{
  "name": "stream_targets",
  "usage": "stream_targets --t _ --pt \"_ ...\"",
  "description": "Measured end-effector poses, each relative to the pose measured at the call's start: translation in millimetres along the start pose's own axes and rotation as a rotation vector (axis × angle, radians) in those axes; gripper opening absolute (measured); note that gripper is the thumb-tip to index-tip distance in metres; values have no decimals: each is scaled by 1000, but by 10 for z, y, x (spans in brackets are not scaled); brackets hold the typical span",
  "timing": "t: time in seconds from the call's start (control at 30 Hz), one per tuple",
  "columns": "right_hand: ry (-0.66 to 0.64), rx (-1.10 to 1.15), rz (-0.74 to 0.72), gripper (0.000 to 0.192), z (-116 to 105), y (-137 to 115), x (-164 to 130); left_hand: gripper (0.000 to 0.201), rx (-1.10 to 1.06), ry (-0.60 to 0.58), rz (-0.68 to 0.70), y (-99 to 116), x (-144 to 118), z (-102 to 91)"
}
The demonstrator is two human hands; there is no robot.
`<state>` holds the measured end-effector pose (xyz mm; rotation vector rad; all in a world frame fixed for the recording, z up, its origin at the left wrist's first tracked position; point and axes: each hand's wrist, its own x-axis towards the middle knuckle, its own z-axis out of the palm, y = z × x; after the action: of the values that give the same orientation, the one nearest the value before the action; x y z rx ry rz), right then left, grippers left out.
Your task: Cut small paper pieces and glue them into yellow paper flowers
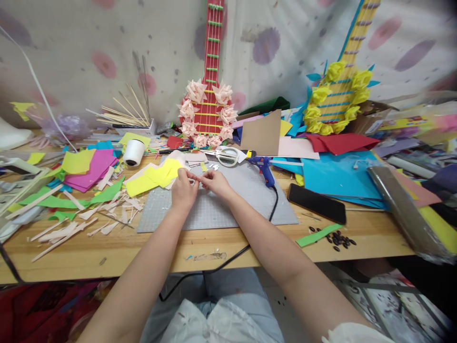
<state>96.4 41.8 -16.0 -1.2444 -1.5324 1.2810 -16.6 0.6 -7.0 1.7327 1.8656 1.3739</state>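
Note:
My left hand and my right hand meet over the grey cutting mat. Both have their fingertips pinched together. Something small and pale seems to be between them, too small and hidden to name. Just beyond the fingers lie small white scraps. White-handled scissors rest at the mat's far edge. To the right is a blue glue gun, its black cord running down over the table edge. Yellow paper sheets lie beside my left hand.
A red paper guitar with pink flowers and a yellow one lean at the back. On the right are a black phone, black beads and blue sheets. Paper strips and a white spool lie left.

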Motion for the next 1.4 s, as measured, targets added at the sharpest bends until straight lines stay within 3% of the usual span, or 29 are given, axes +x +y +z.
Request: stream_targets --t 0.17,0.3,0.47,0.67,0.87,1.03,1.27,1.4 --pt "36 51 -7 21 -16 -11 1 41 -341 8 -88 -54 6 -14" --pt "25 170 40 17 -47 -39 -23 44 -475 58 -140 -105 51 -28" --pt "-37 326 91 17 -44 -76 -67 44 -806 -40 -257 -87 68 -12" --pt "-159 463 152 24 -35 -101 -110 50 -910 -20 -411 -81 63 13" --pt "-201 504 181 25 -46 -125 -128 51 -961 -30 -407 -81 75 -7" --pt "-47 535 207 30 -99 -157 -99 52 -929 25 -410 -87 87 -25" --pt "398 510 -3 22 -250 -128 -12 49 -932 83 -418 -118 96 -31" --pt "358 431 -3 24 -314 -77 33 47 -963 117 -475 -112 106 -40"
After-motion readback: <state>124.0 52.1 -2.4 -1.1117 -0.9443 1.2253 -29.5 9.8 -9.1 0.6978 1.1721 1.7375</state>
